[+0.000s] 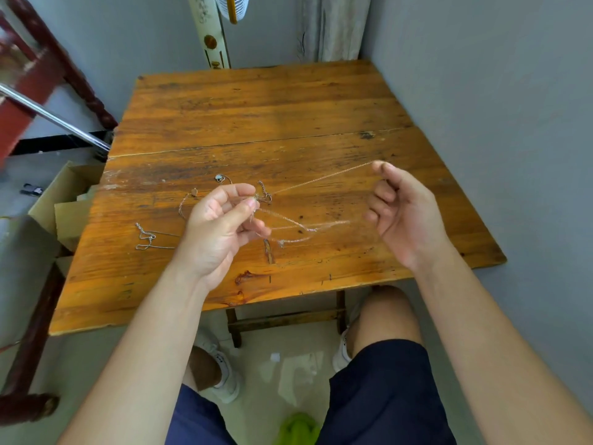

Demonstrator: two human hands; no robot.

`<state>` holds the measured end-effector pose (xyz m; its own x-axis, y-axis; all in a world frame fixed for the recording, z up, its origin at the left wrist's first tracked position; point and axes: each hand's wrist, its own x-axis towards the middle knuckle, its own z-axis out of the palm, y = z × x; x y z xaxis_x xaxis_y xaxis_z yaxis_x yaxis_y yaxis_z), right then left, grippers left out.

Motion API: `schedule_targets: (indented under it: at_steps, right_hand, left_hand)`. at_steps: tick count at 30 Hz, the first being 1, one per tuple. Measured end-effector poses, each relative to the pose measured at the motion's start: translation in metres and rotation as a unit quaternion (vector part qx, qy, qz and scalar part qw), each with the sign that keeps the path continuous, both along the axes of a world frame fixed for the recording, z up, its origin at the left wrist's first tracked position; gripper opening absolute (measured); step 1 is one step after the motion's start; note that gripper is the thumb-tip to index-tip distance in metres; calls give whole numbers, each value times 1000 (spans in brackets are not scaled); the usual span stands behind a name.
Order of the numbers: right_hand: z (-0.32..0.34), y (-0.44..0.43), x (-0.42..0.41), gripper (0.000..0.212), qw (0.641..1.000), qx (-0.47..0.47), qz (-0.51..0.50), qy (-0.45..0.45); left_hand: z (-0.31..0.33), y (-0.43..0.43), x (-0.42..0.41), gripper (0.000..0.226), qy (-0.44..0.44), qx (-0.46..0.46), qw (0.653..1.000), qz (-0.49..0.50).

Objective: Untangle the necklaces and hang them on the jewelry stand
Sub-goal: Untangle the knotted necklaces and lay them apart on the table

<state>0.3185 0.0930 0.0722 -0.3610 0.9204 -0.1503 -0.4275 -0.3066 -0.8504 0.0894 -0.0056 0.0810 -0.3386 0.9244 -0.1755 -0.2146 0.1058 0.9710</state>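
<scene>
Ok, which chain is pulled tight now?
The thin gold chain, stretched between the left hand and right hand; the silver chain lies slack on the table.

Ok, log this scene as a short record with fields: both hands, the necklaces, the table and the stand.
surface: wooden table
left: left hand pinches the tangle of chains over the table
right: right hand holds a thin chain, drawn taut from the tangle
loose: silver chain lies on the table, left of the left hand
stand: jewelry stand not in view
hung: nothing seen hung yet
</scene>
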Motion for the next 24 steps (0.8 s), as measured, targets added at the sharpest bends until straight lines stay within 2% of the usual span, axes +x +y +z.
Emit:
schedule_targets:
  at_steps: [4, 10, 17, 20, 24]
  right_hand:
    - [-3, -1, 0, 16, 1000, -3, -3, -24]
    - [-12, 5, 8, 12, 990, -20, -83, -108]
    - [-28, 17, 19, 16, 967, 9, -134, -218]
    - [-37, 23, 20, 15, 943, 53, -159, -287]
    - [-49, 29, 25, 10, 895, 145, -197, -374]
  left_hand:
    - [-5, -4, 1, 16, 27, -41, 999, -8]
    - [-14, -6, -9, 11, 146, -86, 984, 47]
    - [-23, -11, -22, 26, 223, -101, 967, 65]
    - [-32, -16, -28, 28, 336, -115, 931, 79]
    - [-39, -21, -30, 25, 486, -150, 853, 120]
